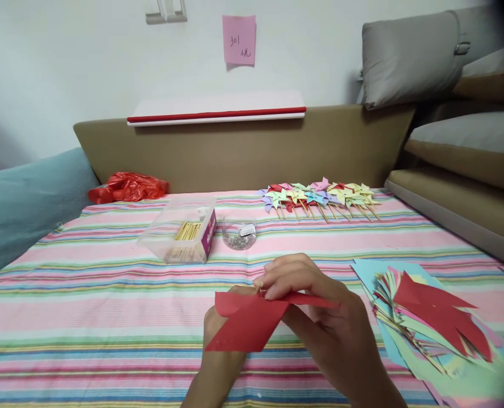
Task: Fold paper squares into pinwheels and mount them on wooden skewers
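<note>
A red paper pinwheel [252, 326], partly folded, is between my two hands above the striped cloth. My right hand [320, 300] pinches it from above, with fingertips at the folded middle and thumb underneath. Behind the paper, my left hand [217, 323] is closed on the pinwheel near its middle; most of its fingers are hidden. A small pale tip [259, 285] shows between the fingertips, too small to make out clearly. To the right, cut red paper [439, 311] lies on a pile of coloured paper sheets [394, 272].
A clear plastic box [153, 232] holds wooden sticks [187, 231]. Beside it stands a round clear tub [239, 235] of small metal pins. Finished pinwheels [315, 198] lie at the back, and a red plastic bag [130, 187] sits back left. Cushions [468, 147] border the right.
</note>
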`<state>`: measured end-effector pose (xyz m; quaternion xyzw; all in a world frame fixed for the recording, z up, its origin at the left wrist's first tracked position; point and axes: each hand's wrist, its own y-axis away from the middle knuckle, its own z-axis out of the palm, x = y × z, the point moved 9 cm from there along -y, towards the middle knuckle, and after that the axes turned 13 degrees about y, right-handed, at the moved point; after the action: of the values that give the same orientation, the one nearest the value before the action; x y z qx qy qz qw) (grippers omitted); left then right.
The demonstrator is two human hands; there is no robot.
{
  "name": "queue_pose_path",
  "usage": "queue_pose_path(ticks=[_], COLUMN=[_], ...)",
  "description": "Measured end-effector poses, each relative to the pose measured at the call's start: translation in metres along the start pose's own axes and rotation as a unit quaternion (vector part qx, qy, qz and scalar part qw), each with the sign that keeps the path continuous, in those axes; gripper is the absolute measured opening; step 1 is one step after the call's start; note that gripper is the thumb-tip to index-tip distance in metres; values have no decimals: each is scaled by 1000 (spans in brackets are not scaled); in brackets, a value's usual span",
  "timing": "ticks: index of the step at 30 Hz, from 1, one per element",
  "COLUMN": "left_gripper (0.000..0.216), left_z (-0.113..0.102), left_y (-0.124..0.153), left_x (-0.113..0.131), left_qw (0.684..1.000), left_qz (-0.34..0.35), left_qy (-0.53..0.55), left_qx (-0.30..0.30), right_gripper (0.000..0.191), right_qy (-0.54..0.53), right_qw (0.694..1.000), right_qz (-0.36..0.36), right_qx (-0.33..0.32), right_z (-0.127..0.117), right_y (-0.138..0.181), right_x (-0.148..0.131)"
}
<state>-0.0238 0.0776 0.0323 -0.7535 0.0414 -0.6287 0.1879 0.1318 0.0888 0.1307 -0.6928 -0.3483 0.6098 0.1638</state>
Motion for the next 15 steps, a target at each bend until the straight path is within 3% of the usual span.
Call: queue_pose_path(ticks=[6,15], left_gripper=[22,17], left_z=[7,1], left_y=[-2,-3], left_x=[2,10], left_qw=[1000,999], left_qz=[-8,33], left_qy=[14,8], left_qx=[-13,4], right_gripper=[15,15], right_qy=[-2,-50], right_qw=[1000,998], right_qz=[5,21], right_qx=[-1,-8], right_z=[-2,1], right_y=[0,2], right_x=[1,5])
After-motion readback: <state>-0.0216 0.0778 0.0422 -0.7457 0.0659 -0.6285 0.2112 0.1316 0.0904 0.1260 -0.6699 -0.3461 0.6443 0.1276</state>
